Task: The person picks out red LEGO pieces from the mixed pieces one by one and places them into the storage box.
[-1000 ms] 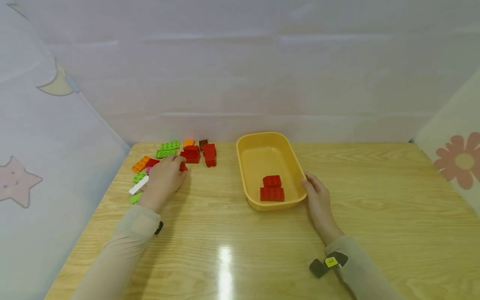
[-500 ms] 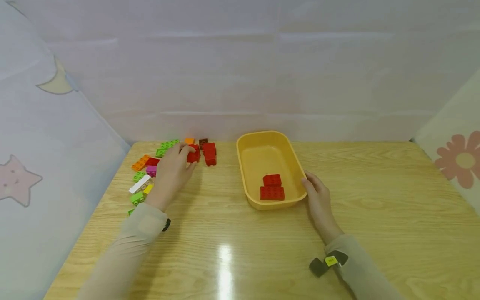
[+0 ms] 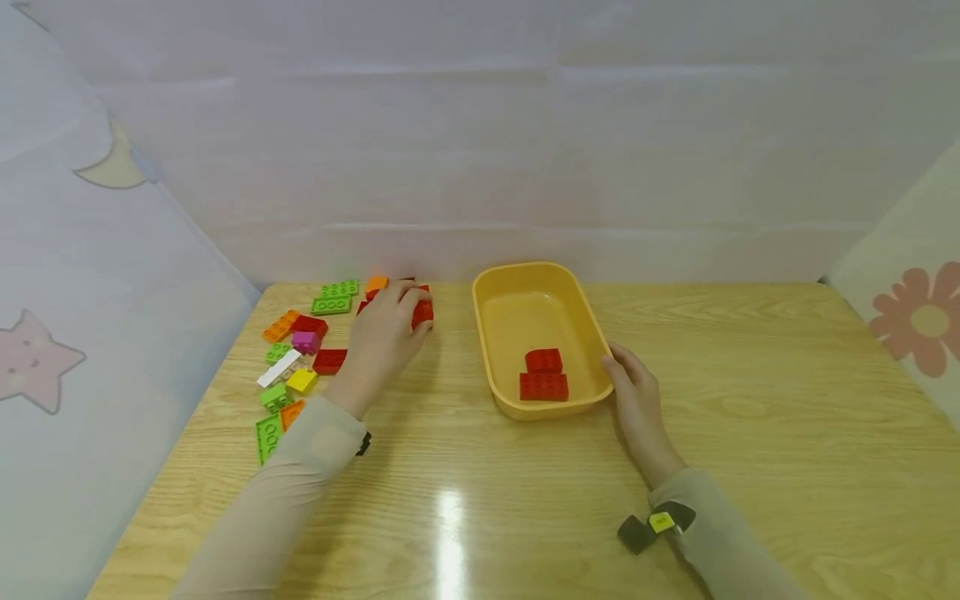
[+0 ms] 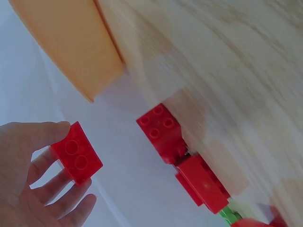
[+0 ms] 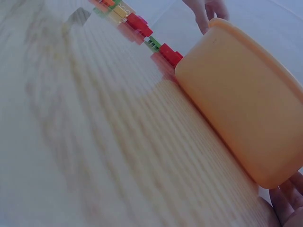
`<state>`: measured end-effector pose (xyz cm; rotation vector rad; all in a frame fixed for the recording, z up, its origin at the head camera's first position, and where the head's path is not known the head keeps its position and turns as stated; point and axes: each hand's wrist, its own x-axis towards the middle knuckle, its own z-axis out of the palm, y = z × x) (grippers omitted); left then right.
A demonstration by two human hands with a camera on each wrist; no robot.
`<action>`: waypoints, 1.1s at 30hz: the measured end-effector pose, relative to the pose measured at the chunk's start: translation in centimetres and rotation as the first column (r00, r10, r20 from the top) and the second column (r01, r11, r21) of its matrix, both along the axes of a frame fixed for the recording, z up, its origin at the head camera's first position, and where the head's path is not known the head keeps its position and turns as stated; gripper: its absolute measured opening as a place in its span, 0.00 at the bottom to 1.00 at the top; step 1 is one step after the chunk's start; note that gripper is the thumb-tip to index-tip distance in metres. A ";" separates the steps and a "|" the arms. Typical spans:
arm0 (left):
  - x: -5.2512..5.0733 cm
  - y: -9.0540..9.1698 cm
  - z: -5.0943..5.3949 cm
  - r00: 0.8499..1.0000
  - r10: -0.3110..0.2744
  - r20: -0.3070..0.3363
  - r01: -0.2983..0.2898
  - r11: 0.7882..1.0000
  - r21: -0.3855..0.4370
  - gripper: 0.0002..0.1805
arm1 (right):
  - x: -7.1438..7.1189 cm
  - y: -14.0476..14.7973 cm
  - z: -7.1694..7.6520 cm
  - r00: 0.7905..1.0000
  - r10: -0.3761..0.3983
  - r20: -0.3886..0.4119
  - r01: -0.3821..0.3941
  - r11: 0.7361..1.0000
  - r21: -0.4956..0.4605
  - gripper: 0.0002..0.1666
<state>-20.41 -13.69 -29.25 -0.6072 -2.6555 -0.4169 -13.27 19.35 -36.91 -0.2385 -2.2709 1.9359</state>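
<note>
Plainly, the left hand pinched a red brick; the right hand apparently gripped the yellow bin.

- Small red block, tilted, pinched in the left hand; its two circles are probably studs.
- Yellow tub, upright, held near its right front corner by the right hand.
- Long red block and shorter red block, inside the tub's near end.

Smooth plastic tray, studded plastic bricks, glossy wood-grain tabletop, creased matt backdrop.
</note>
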 end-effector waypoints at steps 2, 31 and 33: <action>0.0 0.5 0.1 1.000 -0.007 0.001 0.007 1.000 -0.001 0.19 | 0.0 0.0 0.0 1.000 0.001 0.001 -0.001 1.000 -0.003 0.29; 0.1 8.2 0.4 0.989 -0.145 0.018 0.146 0.988 -0.056 0.19 | -0.1 0.1 0.0 1.000 0.002 0.008 -0.002 0.999 0.032 0.30; 0.1 8.5 0.2 0.986 -0.163 0.035 0.165 0.984 -0.071 0.19 | -0.1 0.1 0.0 1.000 0.001 0.006 -0.001 1.000 0.026 0.30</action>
